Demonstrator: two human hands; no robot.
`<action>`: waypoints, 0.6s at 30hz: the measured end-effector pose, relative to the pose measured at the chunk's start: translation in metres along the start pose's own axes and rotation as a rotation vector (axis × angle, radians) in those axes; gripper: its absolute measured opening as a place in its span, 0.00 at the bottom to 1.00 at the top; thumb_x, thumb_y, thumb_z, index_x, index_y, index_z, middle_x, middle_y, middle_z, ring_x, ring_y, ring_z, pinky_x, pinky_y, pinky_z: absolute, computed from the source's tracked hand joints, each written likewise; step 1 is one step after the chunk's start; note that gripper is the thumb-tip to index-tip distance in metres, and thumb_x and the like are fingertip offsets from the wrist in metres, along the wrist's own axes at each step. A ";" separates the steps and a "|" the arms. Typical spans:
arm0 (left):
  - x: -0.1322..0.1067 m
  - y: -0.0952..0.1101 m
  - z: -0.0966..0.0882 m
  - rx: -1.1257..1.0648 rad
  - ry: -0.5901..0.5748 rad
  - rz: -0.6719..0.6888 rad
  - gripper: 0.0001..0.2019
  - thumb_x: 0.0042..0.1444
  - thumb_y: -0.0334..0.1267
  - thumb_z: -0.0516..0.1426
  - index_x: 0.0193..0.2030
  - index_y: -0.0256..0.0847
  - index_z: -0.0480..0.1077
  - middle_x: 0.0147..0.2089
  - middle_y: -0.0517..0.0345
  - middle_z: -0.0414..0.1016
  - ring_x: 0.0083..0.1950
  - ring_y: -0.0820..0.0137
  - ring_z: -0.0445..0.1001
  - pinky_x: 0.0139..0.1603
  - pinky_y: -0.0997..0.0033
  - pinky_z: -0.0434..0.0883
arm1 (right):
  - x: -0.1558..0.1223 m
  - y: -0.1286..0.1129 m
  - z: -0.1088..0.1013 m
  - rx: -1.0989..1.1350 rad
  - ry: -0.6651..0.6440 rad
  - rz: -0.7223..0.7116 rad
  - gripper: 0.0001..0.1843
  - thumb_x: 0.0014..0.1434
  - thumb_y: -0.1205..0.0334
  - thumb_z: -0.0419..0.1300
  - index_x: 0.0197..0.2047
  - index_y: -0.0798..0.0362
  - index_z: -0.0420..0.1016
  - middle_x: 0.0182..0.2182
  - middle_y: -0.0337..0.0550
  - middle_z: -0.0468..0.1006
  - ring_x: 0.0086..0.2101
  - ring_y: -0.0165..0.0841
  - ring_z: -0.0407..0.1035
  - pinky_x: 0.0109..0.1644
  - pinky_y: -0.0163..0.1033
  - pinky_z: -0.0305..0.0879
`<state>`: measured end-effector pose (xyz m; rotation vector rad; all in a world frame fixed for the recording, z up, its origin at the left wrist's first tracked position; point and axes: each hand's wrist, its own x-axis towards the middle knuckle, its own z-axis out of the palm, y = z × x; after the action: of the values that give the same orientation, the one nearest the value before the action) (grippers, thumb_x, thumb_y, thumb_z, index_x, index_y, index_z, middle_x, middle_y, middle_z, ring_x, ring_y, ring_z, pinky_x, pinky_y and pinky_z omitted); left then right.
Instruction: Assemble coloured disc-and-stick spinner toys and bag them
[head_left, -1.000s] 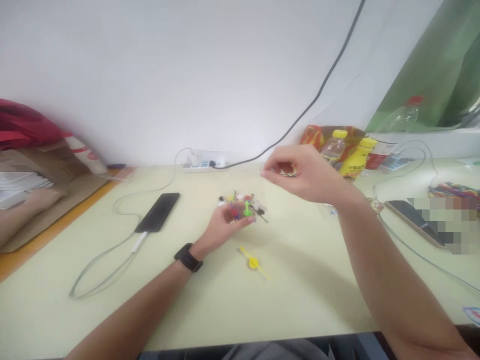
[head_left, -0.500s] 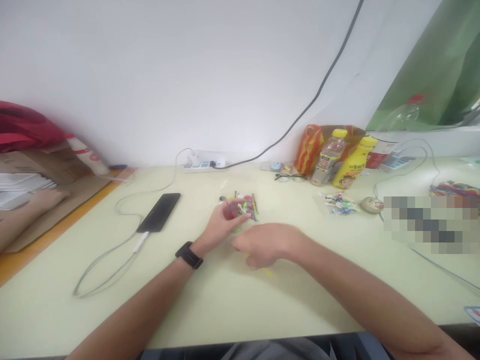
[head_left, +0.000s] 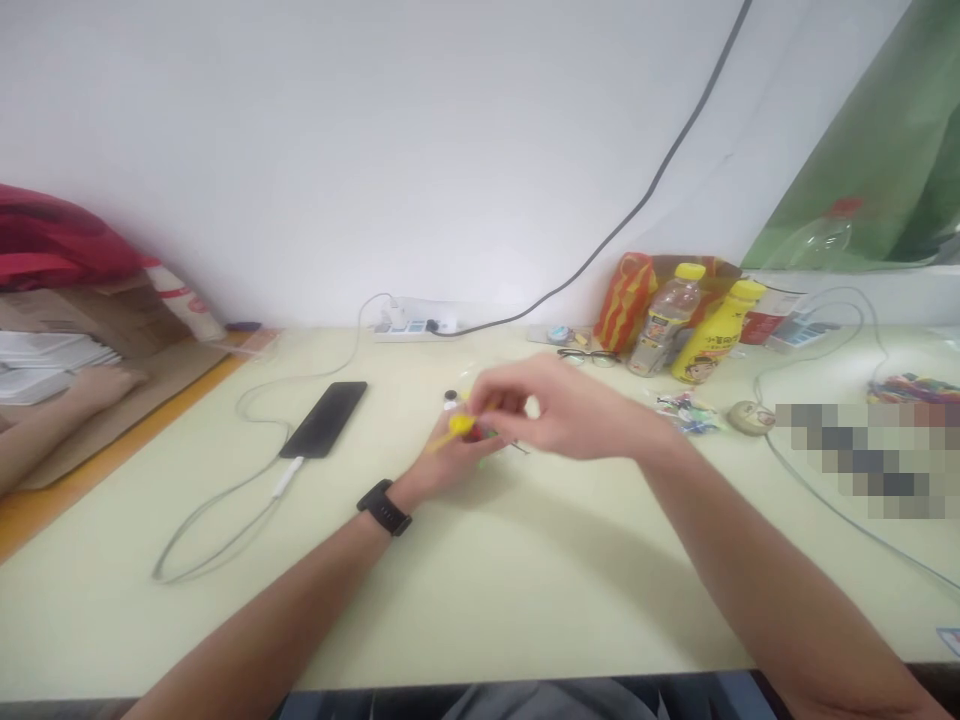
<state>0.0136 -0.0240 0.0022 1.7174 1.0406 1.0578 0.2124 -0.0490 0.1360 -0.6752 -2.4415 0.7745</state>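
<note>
My right hand (head_left: 540, 410) is raised above the table with thumb and fingers pinched. From the pinch hangs a small yellow piece (head_left: 460, 425) with a rounded part and a thin stem; its exact kind is not clear. Below it, my left hand (head_left: 446, 455), with a black watch on the wrist, is curled around a cluster of small colourful pieces (head_left: 484, 434). My right hand and the yellow piece partly hide that cluster. A small white item with a dark top (head_left: 451, 399) shows just beyond my left fingers.
A phone (head_left: 324, 420) on a charging cable lies at left. Behind are a power strip (head_left: 416, 322), glasses (head_left: 589, 356), a clear bottle (head_left: 664, 325) and a yellow bottle (head_left: 718, 335). More colourful pieces (head_left: 686, 412) and a round tin (head_left: 751, 418) lie right. Another person's hand (head_left: 109, 385) rests far left.
My right hand has risen from the near side of the cluster to above it, bringing up the yellow piece. My left hand stays at the cluster. The view has shifted slightly.
</note>
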 end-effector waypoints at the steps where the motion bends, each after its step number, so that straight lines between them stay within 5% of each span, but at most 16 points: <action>1: -0.001 0.002 0.002 -0.015 -0.008 -0.021 0.20 0.54 0.47 0.69 0.50 0.38 0.79 0.33 0.56 0.78 0.30 0.71 0.71 0.31 0.71 0.67 | -0.004 0.000 -0.010 -0.005 0.131 0.011 0.08 0.63 0.70 0.57 0.42 0.53 0.77 0.36 0.42 0.81 0.34 0.31 0.72 0.37 0.36 0.66; 5: -0.001 0.003 0.006 -0.105 -0.036 -0.072 0.27 0.51 0.46 0.72 0.56 0.39 0.76 0.41 0.54 0.80 0.34 0.71 0.72 0.34 0.72 0.69 | -0.016 0.003 -0.036 -0.063 0.400 0.028 0.06 0.64 0.63 0.61 0.42 0.53 0.79 0.35 0.44 0.81 0.33 0.34 0.73 0.38 0.39 0.68; 18: -0.002 -0.004 0.003 -0.093 -0.034 -0.037 0.25 0.52 0.46 0.72 0.56 0.40 0.76 0.44 0.52 0.80 0.38 0.68 0.75 0.40 0.69 0.71 | -0.012 0.008 -0.029 -0.290 0.392 0.036 0.08 0.65 0.65 0.58 0.40 0.51 0.80 0.32 0.44 0.80 0.35 0.37 0.72 0.37 0.40 0.65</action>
<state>0.0153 -0.0257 -0.0031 1.6305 0.9833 1.0337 0.2405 -0.0387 0.1486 -0.8878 -2.1973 0.2654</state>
